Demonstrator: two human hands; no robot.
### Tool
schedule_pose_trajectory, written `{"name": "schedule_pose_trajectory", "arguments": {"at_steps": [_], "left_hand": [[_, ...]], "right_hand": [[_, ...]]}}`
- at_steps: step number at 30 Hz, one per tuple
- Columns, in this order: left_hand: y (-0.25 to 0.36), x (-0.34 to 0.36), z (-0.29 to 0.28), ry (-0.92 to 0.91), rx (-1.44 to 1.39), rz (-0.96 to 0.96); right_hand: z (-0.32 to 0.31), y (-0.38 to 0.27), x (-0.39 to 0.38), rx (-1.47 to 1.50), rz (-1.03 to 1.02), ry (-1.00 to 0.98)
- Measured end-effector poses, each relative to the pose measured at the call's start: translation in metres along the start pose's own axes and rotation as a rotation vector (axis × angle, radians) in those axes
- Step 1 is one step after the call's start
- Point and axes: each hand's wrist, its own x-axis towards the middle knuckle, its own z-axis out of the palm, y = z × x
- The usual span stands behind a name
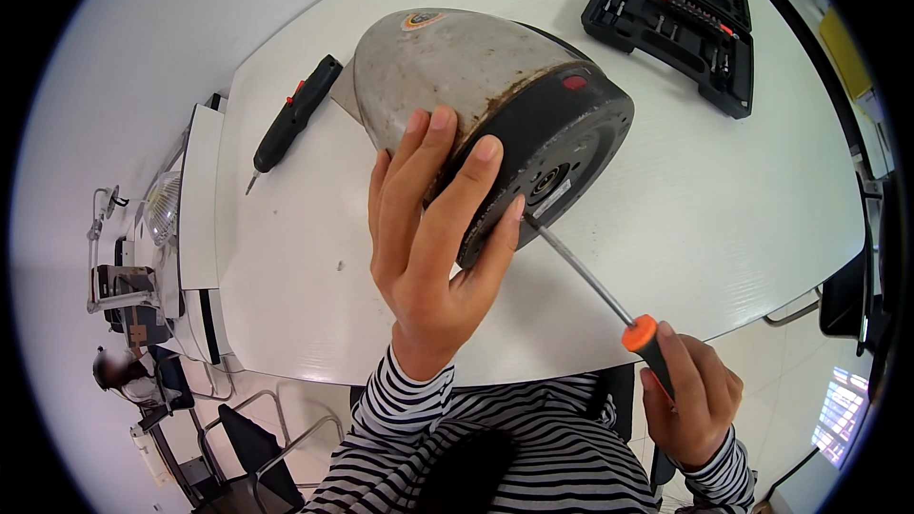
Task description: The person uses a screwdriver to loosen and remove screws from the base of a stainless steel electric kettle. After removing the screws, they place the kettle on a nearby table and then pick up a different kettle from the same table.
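The right hand curls closed around an orange-and-black-handled steel screwdriver, tip at the black base of a tilted, stained silver metal kettle, interior hidden, above the white table; the left hand clasps its side, fingers spread. Beyond, an open black plastic case holds small metal bits.

Dressed in a long-sleeved top. Striped in narrow bands of black and pale grey-white, running crosswise over the front, just past the near edge of the table. Ringed the same way on both arms: bunched in soft folds along the left sleeve, down to the wrist, and likewise along the right sleeve. Bare beyond the cuffs, with short nails on the left hand. Darkened mid-front by a blurred black shape, too unclear to name.
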Motion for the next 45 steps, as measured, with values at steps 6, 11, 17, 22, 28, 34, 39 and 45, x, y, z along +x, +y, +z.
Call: {"name": "schedule_pose_trajectory", "arguments": {"at_steps": [6, 11, 17, 22, 28, 34, 39, 45], "left_hand": [[0.0, 0.0, 0.001, 0.005, 0.002, 0.003], [0.001, 0.001, 0.0, -0.005, 0.001, -0.009], [0.001, 0.003, 0.002, -0.005, 0.013, -0.003], [0.0, 0.002, 0.006, 0.04, -0.037, -0.044], [0.0, 0.003, 0.007, 0.037, -0.032, -0.036], [0.001, 0.004, 0.009, 0.038, -0.026, -0.036], [0.002, 0.005, 0.008, 0.029, -0.025, -0.029], [0.001, 0.005, 0.01, 0.029, -0.033, -0.034]], "right_hand": [[0.0, 0.007, 0.007, 0.06, 0.027, 0.056], [0.004, 0.008, 0.01, 0.086, 0.04, 0.063], [0.005, 0.009, 0.009, 0.099, 0.042, 0.06], [0.005, 0.01, 0.008, 0.104, 0.049, 0.059], [0.006, 0.012, 0.009, 0.111, 0.06, 0.064], [0.007, 0.013, 0.008, 0.105, 0.047, 0.073], [0.007, 0.014, 0.008, 0.113, 0.046, 0.082], [0.007, 0.014, 0.007, 0.101, 0.049, 0.08]]}}
